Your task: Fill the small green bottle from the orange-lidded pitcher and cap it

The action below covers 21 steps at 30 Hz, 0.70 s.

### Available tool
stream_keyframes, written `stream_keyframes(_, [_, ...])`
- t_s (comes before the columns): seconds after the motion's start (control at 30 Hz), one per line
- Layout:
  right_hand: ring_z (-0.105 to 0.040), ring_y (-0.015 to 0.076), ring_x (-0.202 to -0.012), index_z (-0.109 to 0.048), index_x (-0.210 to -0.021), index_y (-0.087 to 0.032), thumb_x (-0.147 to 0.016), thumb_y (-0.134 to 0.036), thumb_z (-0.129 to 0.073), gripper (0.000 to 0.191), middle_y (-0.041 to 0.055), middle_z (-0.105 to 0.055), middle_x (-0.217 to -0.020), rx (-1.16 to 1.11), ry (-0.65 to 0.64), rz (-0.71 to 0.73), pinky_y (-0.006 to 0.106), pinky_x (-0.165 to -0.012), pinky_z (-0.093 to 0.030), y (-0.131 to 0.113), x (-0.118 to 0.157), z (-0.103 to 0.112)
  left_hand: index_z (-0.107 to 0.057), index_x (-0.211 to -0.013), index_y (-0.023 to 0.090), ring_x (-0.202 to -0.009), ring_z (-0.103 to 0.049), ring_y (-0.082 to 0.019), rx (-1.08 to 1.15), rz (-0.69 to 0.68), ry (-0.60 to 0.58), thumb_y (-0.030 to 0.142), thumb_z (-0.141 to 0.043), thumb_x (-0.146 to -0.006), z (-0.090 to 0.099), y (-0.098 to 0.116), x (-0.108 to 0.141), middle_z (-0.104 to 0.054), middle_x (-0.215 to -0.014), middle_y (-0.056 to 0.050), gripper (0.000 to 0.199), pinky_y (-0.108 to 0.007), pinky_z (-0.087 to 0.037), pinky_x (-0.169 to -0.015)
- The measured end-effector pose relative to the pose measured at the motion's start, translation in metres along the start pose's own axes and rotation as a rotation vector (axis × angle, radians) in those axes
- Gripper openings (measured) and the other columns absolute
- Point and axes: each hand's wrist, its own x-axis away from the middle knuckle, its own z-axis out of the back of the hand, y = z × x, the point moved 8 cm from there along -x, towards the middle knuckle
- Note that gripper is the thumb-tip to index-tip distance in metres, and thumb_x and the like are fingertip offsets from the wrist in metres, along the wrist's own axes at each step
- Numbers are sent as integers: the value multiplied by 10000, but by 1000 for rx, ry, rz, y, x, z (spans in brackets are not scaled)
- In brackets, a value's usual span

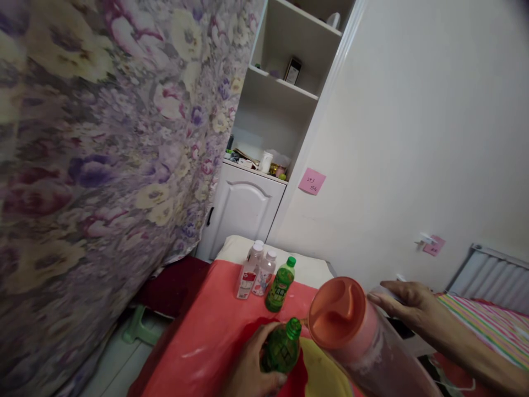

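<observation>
My left hand point(252, 361) is wrapped round an uncapped green bottle point(282, 350) low in the view, above the red table cover. At the right, my right hand point(407, 303) grips a clear pitcher point(384, 353) with an orange lid point(336, 313). The pitcher is tilted, its lid close to the open mouth of the green bottle. Whether liquid is flowing between them I cannot tell. Beyond my left hand stands a capped green bottle point(281, 286), beside clear bottles with white caps, one with a red and white label point(248, 275).
The red table cover point(198, 336) reaches a white wall. A floral curtain point(124, 138) hangs at the left, above a green stool point(142, 328). White shelves point(289, 87) with small items stand behind. A striped cloth point(487, 331) and a radiator point(491, 275) are at the right.
</observation>
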Motion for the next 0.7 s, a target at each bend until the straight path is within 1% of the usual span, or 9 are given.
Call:
stream_keyframes(0.17, [-301,85,-479,-445,-607,-225,-805,-778,-541,596,-84,-344,-518,-58,2,-2,265,-486,-212,3,1,-6,-579,-1295,201,-1186,-639,-261,-8,-15,5,-8,-624,-541,1,-1,0,-685,-1302,-74,784,-336,-498,-984])
stream_keyframes(0.3, [-274,85,-478,-457,-612,-226,-796,-767,-569,582,-88,-329,-518,-169,22,-35,265,-486,-192,13,4,-14,-582,-1288,211,-1171,-653,-267,4,-48,-6,3,-630,-549,0,-2,-1,-705,-1261,-56,769,-343,-508,-972])
stream_keyframes(0.4, [-298,95,-505,-471,-611,-220,-777,-761,-598,580,-76,-348,-543,-232,47,-29,265,-502,-225,22,4,-20,-580,-1283,205,-1146,-666,-277,10,-33,-4,5,-617,-534,1,-4,-1,-719,-1241,-60,776,-364,-514,-966])
stream_keyframes(0.5, [-346,109,-543,-481,-612,-212,-783,-740,-611,570,-56,-392,-576,-257,66,-6,270,-531,-270,31,3,-26,-578,-1288,198,-1179,-654,-280,0,-35,1,-4,-617,-528,1,-4,-1,-707,-1284,-72,787,-371,-502,-998])
stream_keyframes(0.57, [-313,101,-543,-466,-606,-214,-785,-736,-616,571,-63,-365,-579,-287,81,-5,268,-529,-249,38,2,-29,-581,-1285,191,-1203,-642,-282,3,-40,3,-6,-623,-527,1,-4,-1,-703,-1292,-77,785,-365,-494,-1011])
stream_keyframes(0.63, [-266,93,-550,-444,-596,-215,-774,-738,-630,583,-72,-322,-582,-324,92,-3,264,-529,-213,44,2,-32,-579,-1282,187,-1185,-651,-287,17,-30,7,-1,-623,-525,1,-5,-1,-714,-1262,-78,781,-362,-505,-987])
stream_keyframes(0.7, [-263,90,-549,-452,-602,-211,-771,-740,-636,585,-75,-322,-577,-353,80,-17,263,-531,-199,51,3,-36,-573,-1288,184,-1200,-642,-297,35,-23,14,10,-634,-520,1,-5,-1,-705,-1276,-86,790,-371,-498,-1003])
